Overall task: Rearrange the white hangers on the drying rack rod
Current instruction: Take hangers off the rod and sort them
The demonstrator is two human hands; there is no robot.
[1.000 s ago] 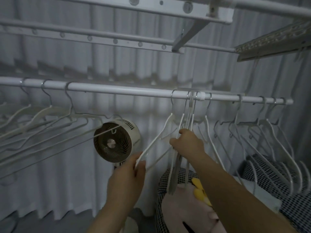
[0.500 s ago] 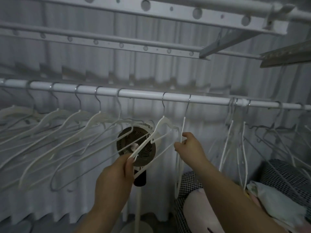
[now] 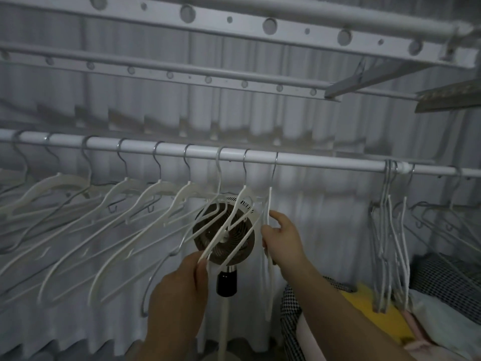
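Note:
A white rod [image 3: 325, 162] runs across the view with several white hangers hooked on it. My left hand [image 3: 179, 287] pinches the lower end of one white hanger [image 3: 234, 212] that hangs near the middle. My right hand [image 3: 282, 238] grips the neighbouring hanger [image 3: 269, 282] just to its right, which hangs edge-on. Several more hangers [image 3: 117, 204] spread out along the left part of the rod. Another tight bunch of hangers [image 3: 390, 243] hangs at the right.
A small round fan [image 3: 223, 235] on a white pole stands behind the two held hangers. Perforated rack bars [image 3: 234, 29] cross overhead. A pleated white curtain fills the background. Checked fabric [image 3: 294, 321] and a yellow item [image 3: 364, 308] lie at the lower right.
Both held hangers have slid left along the rod, away from the right-hand bunch and closer to the left row. My hands and the view moved left with them.

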